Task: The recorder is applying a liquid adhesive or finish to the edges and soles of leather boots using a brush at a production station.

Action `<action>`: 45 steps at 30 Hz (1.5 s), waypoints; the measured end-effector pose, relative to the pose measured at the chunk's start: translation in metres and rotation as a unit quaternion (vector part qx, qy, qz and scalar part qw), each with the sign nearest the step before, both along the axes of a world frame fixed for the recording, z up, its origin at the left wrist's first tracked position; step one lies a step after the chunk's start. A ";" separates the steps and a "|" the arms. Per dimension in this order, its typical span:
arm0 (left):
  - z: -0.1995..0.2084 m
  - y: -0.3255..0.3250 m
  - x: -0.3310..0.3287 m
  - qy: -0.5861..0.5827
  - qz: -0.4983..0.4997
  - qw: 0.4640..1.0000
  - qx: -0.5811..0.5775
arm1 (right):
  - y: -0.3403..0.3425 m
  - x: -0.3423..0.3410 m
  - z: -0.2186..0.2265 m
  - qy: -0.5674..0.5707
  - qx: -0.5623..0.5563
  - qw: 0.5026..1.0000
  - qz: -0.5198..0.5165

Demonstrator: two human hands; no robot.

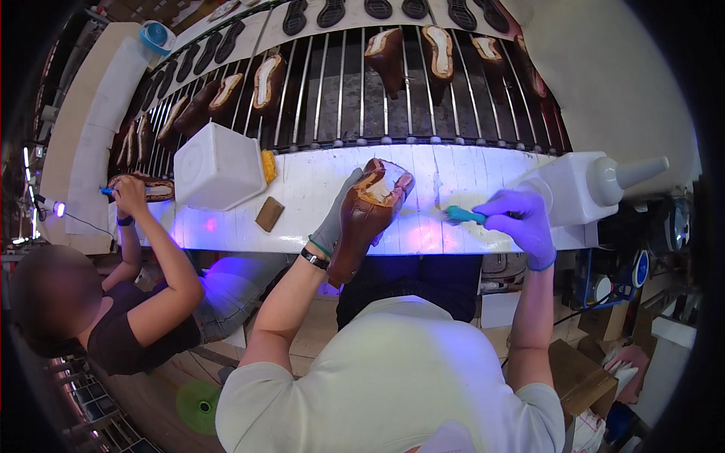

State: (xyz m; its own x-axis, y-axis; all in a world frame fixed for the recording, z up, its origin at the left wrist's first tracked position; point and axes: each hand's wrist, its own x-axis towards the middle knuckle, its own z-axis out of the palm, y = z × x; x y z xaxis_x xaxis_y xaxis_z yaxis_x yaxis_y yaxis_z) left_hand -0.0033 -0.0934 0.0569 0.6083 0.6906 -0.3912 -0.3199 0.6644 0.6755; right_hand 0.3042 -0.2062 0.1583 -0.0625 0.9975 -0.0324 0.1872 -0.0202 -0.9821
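Note:
My left hand (330,228), in a grey glove, is wrapped round a brown shoe upper (361,223). The upper is held tilted above the front of the white bench, its underside up, showing a pale insole framed by a light brown edge. My right hand (525,219) wears a glove that looks purple under the light. It grips a small brush (462,215) with a teal handle, bristles pointing left toward the upper but apart from it. A white squeeze bottle (578,185) with a long nozzle lies just right of that hand.
A white square container (215,167), a yellow sponge (269,166) and a brown block (269,214) are on the bench (302,170). Beyond runs a roller conveyor (340,90) with several uppers and black soles (330,13). At left a co-worker's hand (130,195) works on another upper.

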 end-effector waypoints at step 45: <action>0.026 -0.029 -0.046 0.508 -0.045 0.689 0.515 | -0.053 -0.025 -0.184 0.563 -0.054 0.822 -0.067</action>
